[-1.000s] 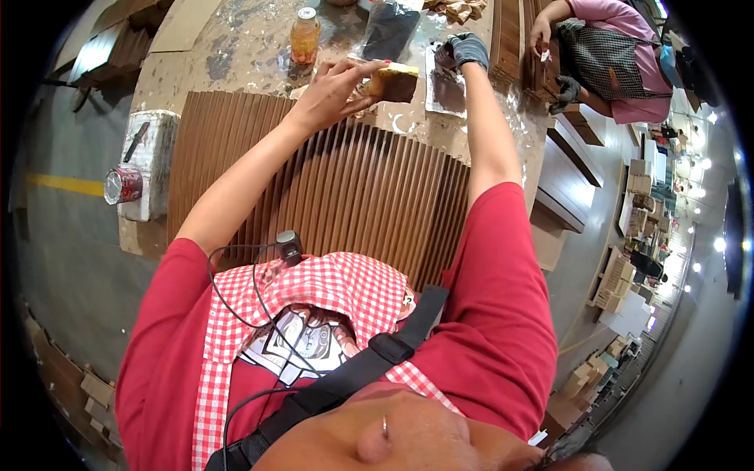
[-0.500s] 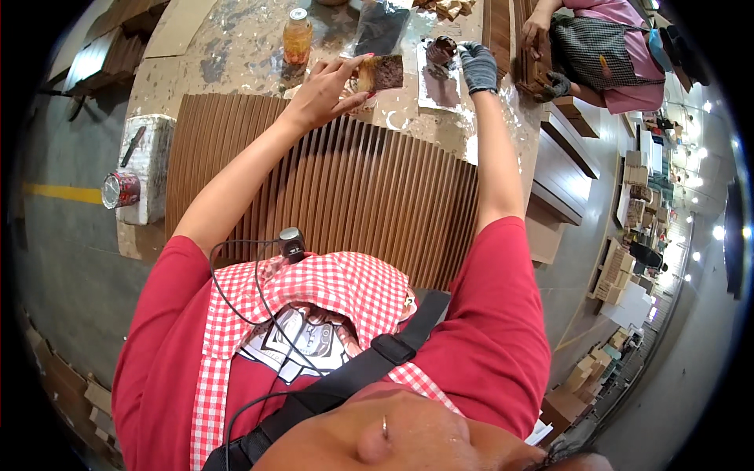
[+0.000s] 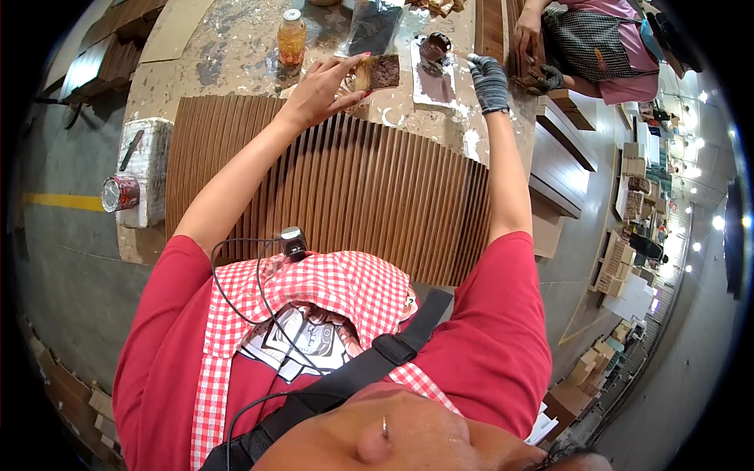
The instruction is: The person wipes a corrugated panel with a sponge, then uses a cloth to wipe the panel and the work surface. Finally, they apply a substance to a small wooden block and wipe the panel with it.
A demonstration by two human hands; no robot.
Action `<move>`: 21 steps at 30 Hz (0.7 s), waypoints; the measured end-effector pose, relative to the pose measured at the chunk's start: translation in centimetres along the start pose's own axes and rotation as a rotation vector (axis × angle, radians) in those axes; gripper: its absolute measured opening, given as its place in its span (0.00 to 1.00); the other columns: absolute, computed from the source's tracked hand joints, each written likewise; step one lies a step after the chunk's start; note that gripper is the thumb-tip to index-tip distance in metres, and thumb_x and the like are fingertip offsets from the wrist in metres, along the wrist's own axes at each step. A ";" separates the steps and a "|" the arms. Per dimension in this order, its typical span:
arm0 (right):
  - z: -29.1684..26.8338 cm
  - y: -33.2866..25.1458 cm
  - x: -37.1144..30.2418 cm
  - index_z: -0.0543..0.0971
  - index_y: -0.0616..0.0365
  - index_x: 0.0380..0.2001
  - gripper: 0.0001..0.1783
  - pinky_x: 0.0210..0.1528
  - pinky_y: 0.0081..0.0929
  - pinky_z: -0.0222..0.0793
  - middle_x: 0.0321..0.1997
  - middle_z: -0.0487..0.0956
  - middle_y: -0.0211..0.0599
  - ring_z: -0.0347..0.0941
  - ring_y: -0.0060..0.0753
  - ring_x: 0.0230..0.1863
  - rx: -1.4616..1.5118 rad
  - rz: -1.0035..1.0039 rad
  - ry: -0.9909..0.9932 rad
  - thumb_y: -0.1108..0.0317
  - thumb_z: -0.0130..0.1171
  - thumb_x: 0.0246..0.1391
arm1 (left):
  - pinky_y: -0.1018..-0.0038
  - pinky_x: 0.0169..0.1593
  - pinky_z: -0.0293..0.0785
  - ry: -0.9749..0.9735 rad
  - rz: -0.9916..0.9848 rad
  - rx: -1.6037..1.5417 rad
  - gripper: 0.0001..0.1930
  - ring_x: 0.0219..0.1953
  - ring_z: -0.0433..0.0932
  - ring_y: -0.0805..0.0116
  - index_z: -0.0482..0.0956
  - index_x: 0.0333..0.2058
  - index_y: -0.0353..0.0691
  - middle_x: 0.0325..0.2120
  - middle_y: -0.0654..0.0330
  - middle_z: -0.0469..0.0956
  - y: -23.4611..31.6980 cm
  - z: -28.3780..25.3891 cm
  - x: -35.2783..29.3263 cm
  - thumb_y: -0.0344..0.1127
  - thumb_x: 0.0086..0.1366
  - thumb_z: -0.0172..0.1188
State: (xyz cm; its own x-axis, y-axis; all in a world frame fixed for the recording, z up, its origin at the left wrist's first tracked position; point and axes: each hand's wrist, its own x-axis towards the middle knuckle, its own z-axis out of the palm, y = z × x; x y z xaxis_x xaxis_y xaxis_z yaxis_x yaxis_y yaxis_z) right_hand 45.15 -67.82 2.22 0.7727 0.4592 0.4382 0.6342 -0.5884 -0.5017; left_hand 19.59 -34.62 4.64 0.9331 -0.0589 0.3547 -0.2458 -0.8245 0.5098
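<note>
My bare left hand (image 3: 322,93) pinches a yellowish sponge (image 3: 382,72) with a dark brown face, just past the far edge of a ribbed brown wood panel (image 3: 345,196). Out to the right, my right hand (image 3: 490,83), in a grey glove, is closed on the end of a thin stick (image 3: 459,55). The stick reaches left to a small pot (image 3: 434,47) smeared with dark brown. Beneath that pot lies a white sheet (image 3: 425,93) with brown stains. Between the left hand and the far edge stands a glass jar (image 3: 291,39) of amber liquid.
The worktable (image 3: 243,47) is spattered with paint. A dark plastic bag (image 3: 375,30) lies at the far side. On the left, a white foam block (image 3: 151,177) carries a can (image 3: 121,193) and a knife (image 3: 132,149). A co-worker's gloved hand (image 3: 543,80) rests by brown boards (image 3: 488,31).
My right hand has moved slightly right and toward me from the pot, and the thin stick now shows between them. My left hand keeps the sponge in nearly the same place.
</note>
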 end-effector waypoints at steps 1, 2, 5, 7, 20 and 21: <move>0.4 -0.1 0.3 0.82 0.60 0.38 0.11 0.47 0.34 0.73 0.39 0.82 0.45 0.79 0.42 0.40 0.220 0.106 0.025 0.64 0.64 0.56 | 0.57 0.59 0.70 0.007 0.008 -0.006 0.36 0.53 0.74 0.51 0.56 0.68 0.59 0.50 0.52 0.75 0.0 0.0 0.0 0.60 0.65 0.56; 0.5 0.0 0.5 0.83 0.60 0.38 0.11 0.46 0.31 0.73 0.39 0.83 0.43 0.80 0.37 0.40 0.142 0.114 0.050 0.64 0.64 0.56 | 0.58 0.58 0.71 0.023 0.022 -0.013 0.36 0.52 0.75 0.52 0.57 0.68 0.59 0.50 0.53 0.75 0.0 0.0 0.0 0.60 0.65 0.56; 2.4 0.2 1.7 0.83 0.60 0.39 0.12 0.45 0.26 0.72 0.36 0.85 0.33 0.80 0.26 0.39 -0.002 0.319 0.054 0.63 0.63 0.57 | 0.59 0.57 0.72 0.043 0.056 -0.044 0.36 0.51 0.76 0.53 0.60 0.67 0.58 0.50 0.54 0.75 -0.2 0.0 0.1 0.59 0.64 0.58; 4.2 0.3 2.6 0.82 0.63 0.36 0.11 0.37 0.30 0.75 0.31 0.84 0.38 0.79 0.29 0.31 0.240 0.438 0.090 0.65 0.62 0.57 | 0.59 0.57 0.72 0.056 0.080 -0.058 0.35 0.51 0.76 0.53 0.61 0.67 0.57 0.49 0.54 0.75 -0.2 0.0 0.1 0.58 0.64 0.59; 2.5 2.1 3.0 0.75 0.64 0.26 0.07 0.15 0.28 0.70 0.23 0.78 0.42 0.72 0.34 0.16 1.025 1.065 0.272 0.77 0.49 0.56 | 0.60 0.56 0.74 0.039 0.046 -0.051 0.35 0.52 0.77 0.52 0.62 0.65 0.50 0.52 0.51 0.75 0.1 0.0 0.1 0.59 0.64 0.58; 2.7 2.3 3.0 0.75 0.64 0.26 0.07 0.15 0.28 0.70 0.23 0.77 0.42 0.72 0.34 0.16 1.021 0.987 0.242 0.78 0.48 0.56 | 0.60 0.56 0.74 0.053 0.051 -0.054 0.36 0.52 0.76 0.51 0.63 0.64 0.47 0.52 0.50 0.75 0.0 0.1 0.1 0.59 0.64 0.58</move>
State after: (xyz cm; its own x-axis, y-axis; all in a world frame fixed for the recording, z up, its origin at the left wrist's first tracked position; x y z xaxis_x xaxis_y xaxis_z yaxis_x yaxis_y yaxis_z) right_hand 49.00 -65.99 0.43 0.9415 -0.0303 -0.3356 -0.3252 0.1791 -0.9285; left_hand 19.69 -34.66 4.61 0.9043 -0.0689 0.4213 -0.3076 -0.7894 0.5312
